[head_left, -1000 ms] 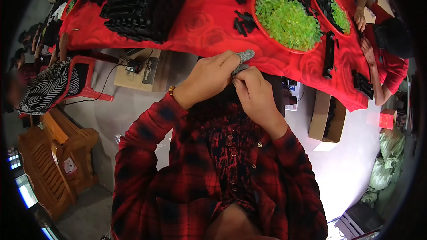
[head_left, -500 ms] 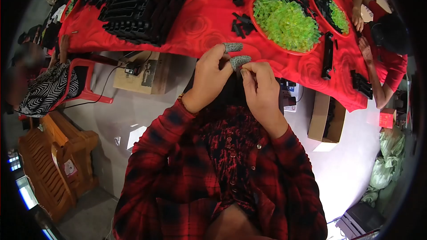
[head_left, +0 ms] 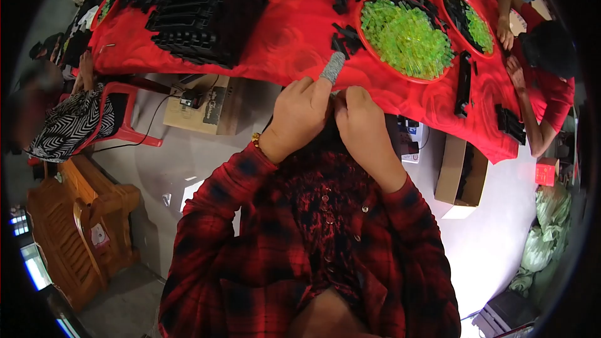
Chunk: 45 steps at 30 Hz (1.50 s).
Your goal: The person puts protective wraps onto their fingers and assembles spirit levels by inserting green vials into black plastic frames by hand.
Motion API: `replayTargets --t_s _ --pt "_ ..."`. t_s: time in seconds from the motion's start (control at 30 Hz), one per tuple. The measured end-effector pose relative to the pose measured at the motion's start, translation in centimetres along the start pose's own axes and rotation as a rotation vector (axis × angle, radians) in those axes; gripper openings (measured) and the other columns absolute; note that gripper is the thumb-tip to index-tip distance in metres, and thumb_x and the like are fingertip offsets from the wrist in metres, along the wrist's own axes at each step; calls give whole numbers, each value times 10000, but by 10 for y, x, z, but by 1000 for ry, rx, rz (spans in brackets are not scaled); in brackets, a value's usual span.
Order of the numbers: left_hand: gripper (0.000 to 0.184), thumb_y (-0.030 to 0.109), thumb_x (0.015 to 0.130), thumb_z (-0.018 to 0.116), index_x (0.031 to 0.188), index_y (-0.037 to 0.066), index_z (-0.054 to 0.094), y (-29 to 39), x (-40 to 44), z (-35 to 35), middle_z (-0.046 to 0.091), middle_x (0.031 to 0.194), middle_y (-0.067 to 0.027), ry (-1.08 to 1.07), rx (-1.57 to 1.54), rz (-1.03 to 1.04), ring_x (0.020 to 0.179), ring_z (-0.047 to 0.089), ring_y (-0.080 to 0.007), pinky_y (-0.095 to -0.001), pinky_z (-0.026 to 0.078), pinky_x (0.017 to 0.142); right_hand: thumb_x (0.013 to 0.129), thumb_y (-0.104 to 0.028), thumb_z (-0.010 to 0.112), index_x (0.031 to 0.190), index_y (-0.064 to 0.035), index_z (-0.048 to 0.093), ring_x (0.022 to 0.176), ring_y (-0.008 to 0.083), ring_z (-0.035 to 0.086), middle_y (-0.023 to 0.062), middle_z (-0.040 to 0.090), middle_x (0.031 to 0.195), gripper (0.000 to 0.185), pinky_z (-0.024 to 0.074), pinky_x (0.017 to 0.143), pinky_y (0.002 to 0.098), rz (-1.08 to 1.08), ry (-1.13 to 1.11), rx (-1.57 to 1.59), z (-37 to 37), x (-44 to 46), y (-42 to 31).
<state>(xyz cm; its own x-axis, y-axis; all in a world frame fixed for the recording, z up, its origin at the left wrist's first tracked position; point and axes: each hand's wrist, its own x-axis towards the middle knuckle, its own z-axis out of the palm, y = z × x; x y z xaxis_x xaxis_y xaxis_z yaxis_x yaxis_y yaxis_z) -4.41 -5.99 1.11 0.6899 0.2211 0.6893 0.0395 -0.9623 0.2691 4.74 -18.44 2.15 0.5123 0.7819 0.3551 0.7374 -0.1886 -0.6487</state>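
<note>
My left hand [head_left: 297,112] is held in front of my body near the table edge. Its index finger stretches upward in a grey knitted finger cot [head_left: 333,67], while the other visible fingers curl down. My right hand [head_left: 368,126] is closed against the left hand, thumb and forefinger pinched where the left thumb sits. Half a second ago a second grey cot showed on that thumb, with the right fingers at its edge; the thumb and most of that cot are now hidden behind the hands.
A red-covered table [head_left: 294,44] holds a stack of black plastic trays [head_left: 203,15], loose black parts, a red basin [head_left: 410,79] of green translucent pieces and a smaller basin [head_left: 449,20]. A co-worker [head_left: 546,81] sits at right. Cardboard boxes [head_left: 201,111] and a wooden bench [head_left: 81,231] stand below.
My left index finger has straightened upward, and the left thumb has gone out of sight. My right fingers have tucked in lower beside the left hand. The view has shifted slightly.
</note>
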Motion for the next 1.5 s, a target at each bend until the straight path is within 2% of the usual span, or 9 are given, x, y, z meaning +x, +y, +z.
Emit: replayTargets --t_s 0.3,0.4,0.43,0.5,0.57,0.63,0.67,0.83,1.5 --pt "437 101 776 673 1203 52 598 -4 3 -10 597 791 -48 -183 18 73 677 585 -266 -348 486 600 806 -37 653 875 19 482 743 416 609 222 578 820 193 498 642 473 83 -47 196 12 -6 -3" --pt "321 71 876 583 1194 31 595 -9 2 -7 650 919 -42 -523 -651 -620 866 643 -170 -294 513 705 818 -23 665 878 1 499 673 323 602 176 573 797 179 487 593 407 -6 2 189 13 -8 -1" --pt "321 71 876 583 1194 31 595 -11 -9 9 650 919 -42 -521 -648 -619 866 643 -170 -294 513 705 834 -27 674 884 -6 513 635 240 592 137 566 777 169 473 577 350 -35 38 153 12 -7 1" --pt "338 56 883 580 1218 15 591 -3 -18 30 649 1001 -39 -286 -1396 -825 931 630 -141 -285 505 799 839 -19 672 906 -10 527 632 245 588 139 570 794 161 479 586 344 -109 39 47 8 -2 0" --pt "339 258 1034 468 1231 11 591 3 -9 20 634 1102 -64 -217 -1687 -1037 1032 610 -174 -317 476 926 808 5 670 928 4 515 724 359 630 176 589 823 195 520 617 406 -87 16 163 6 -1 -4" --pt "507 444 1051 404 1247 10 577 -5 -4 22 635 1111 -79 -232 -1813 -1194 1059 607 -191 -343 469 957 834 5 685 981 5 530 731 320 634 165 591 878 213 527 631 366 51 2 254 9 -7 -6" --pt "560 578 1022 371 1255 112 575 -8 -6 25 639 1083 -59 -258 -1793 -1176 975 614 -185 -364 468 884 848 7 685 1000 4 533 738 295 636 157 587 905 214 528 636 355 49 76 362 14 -7 -5" --pt "567 552 1038 349 1240 74 576 1 0 6 643 1137 -49 -277 -1881 -1159 1056 607 -206 -383 465 951 873 -11 703 1040 -10 535 769 229 628 129 569 951 237 527 652 334 -62 184 416 24 -4 -2" --pt "598 583 998 434 1262 69 585 17 -4 -7 620 1260 -50 -281 -2148 -1374 1186 569 -184 -368 426 1050 804 43 704 996 -13 556 762 322 604 139 580 879 249 509 628 380 -332 110 312 3 12 -7"
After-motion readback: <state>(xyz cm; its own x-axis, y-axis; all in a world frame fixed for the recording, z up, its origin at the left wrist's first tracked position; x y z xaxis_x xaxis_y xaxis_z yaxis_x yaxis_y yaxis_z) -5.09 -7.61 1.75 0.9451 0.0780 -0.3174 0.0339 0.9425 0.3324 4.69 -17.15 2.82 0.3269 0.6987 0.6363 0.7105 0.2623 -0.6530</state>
